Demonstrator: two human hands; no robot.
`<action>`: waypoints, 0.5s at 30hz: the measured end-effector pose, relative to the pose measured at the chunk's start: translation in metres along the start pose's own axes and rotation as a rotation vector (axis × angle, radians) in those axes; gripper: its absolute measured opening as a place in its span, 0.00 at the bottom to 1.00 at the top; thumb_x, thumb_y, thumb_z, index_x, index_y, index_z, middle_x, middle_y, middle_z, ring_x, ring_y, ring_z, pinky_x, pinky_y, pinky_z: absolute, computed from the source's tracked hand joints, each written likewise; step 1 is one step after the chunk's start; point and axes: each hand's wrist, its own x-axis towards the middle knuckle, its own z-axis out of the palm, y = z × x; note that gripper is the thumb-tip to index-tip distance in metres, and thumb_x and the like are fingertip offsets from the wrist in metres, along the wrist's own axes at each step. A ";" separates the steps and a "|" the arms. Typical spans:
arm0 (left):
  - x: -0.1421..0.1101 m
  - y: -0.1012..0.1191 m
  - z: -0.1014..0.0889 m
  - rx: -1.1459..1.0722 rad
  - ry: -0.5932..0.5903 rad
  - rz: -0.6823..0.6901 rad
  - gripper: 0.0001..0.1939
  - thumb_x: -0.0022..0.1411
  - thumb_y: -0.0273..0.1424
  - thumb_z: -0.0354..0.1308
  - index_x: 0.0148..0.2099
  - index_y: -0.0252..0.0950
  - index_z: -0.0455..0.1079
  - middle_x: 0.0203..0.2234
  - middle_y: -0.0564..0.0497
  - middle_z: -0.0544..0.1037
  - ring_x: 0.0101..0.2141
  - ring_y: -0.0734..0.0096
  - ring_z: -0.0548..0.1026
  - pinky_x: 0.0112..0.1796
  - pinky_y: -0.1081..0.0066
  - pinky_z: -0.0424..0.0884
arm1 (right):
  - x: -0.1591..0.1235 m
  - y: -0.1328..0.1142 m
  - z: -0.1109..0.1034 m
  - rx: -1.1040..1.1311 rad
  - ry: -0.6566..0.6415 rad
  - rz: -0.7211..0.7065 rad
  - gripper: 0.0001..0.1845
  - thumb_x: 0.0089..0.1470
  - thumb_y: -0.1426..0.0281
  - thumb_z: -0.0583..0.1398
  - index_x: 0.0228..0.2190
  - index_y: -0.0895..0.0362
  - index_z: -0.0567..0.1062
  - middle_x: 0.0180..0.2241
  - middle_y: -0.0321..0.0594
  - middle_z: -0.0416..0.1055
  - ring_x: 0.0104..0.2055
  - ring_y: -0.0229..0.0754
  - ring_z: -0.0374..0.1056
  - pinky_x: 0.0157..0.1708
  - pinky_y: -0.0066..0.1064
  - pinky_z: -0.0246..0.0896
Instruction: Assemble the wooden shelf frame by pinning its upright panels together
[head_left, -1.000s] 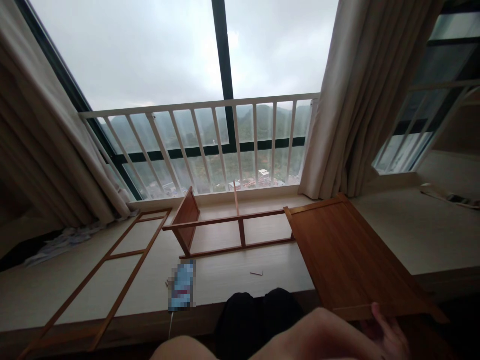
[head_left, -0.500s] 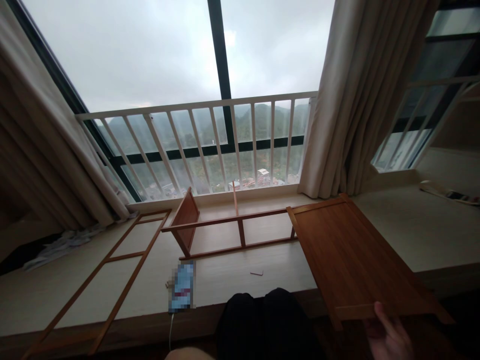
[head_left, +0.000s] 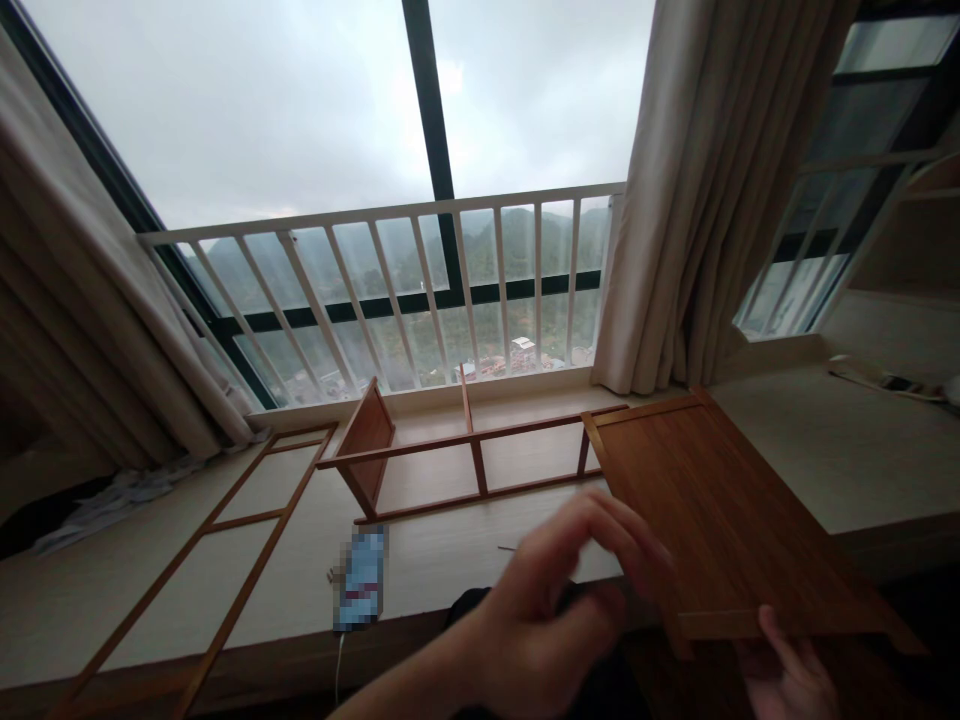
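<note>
My right hand [head_left: 787,665] grips the near edge of a brown wooden panel [head_left: 739,510], thumb on top and fingers beneath. The panel lies tilted, its far end resting by the end of a wooden frame [head_left: 480,468] on the window ledge. My left hand [head_left: 566,600] is in front of me, left of the panel, slightly blurred. Its fingers curve with a gap to the thumb, and nothing shows in them. Behind it, a thin L-shaped metal piece, like a hex key [head_left: 505,547], is partly covered on the ledge.
A ladder-like wooden frame [head_left: 246,517] lies at left, reaching past the ledge's front edge. A pixelated blue item [head_left: 364,580] with a white cable [head_left: 339,665] lies near that edge. Behind stand a white railing [head_left: 382,215] and curtains [head_left: 660,200]. A strap-like item [head_left: 881,380] lies far right.
My left hand has come into view from below, reaching toward the panel and covering part of the hex key. My right hand keeps its grip; the view has shifted slightly.
</note>
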 end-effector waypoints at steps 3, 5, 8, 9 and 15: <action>0.038 -0.037 -0.023 0.302 0.257 -0.012 0.07 0.52 0.23 0.45 0.34 0.37 0.59 0.34 0.47 0.67 0.39 0.67 0.65 0.41 0.64 0.61 | 0.002 0.002 0.002 0.040 0.017 -0.010 0.22 0.30 0.63 0.65 0.33 0.53 0.69 0.34 0.35 0.66 0.35 0.40 0.64 0.28 0.29 0.64; 0.049 -0.083 -0.046 0.563 0.402 -0.096 0.08 0.51 0.21 0.44 0.33 0.36 0.59 0.32 0.48 0.66 0.37 0.67 0.65 0.41 0.64 0.60 | 0.001 0.001 0.002 0.034 0.006 -0.018 0.23 0.30 0.63 0.65 0.34 0.52 0.69 0.33 0.34 0.66 0.34 0.39 0.64 0.28 0.29 0.65; 0.043 -0.152 -0.082 0.911 0.479 -0.282 0.07 0.54 0.25 0.44 0.37 0.34 0.60 0.34 0.45 0.66 0.38 0.64 0.64 0.41 0.63 0.58 | -0.001 -0.001 0.002 -0.004 0.019 -0.046 0.22 0.31 0.62 0.65 0.34 0.51 0.70 0.33 0.36 0.67 0.35 0.41 0.65 0.27 0.31 0.66; 0.038 -0.170 -0.093 1.001 0.484 -0.327 0.09 0.55 0.28 0.44 0.39 0.33 0.60 0.36 0.44 0.65 0.39 0.63 0.63 0.41 0.63 0.58 | -0.002 -0.002 0.002 -0.011 0.026 -0.054 0.22 0.30 0.62 0.65 0.33 0.51 0.70 0.34 0.36 0.67 0.35 0.42 0.65 0.27 0.32 0.66; 0.015 -0.215 -0.140 1.316 0.392 -0.441 0.21 0.57 0.40 0.43 0.48 0.32 0.58 0.43 0.40 0.65 0.46 0.58 0.60 0.47 0.60 0.49 | 0.000 -0.005 0.001 0.002 0.068 -0.046 0.20 0.29 0.64 0.65 0.30 0.50 0.71 0.35 0.37 0.67 0.37 0.45 0.65 0.25 0.32 0.66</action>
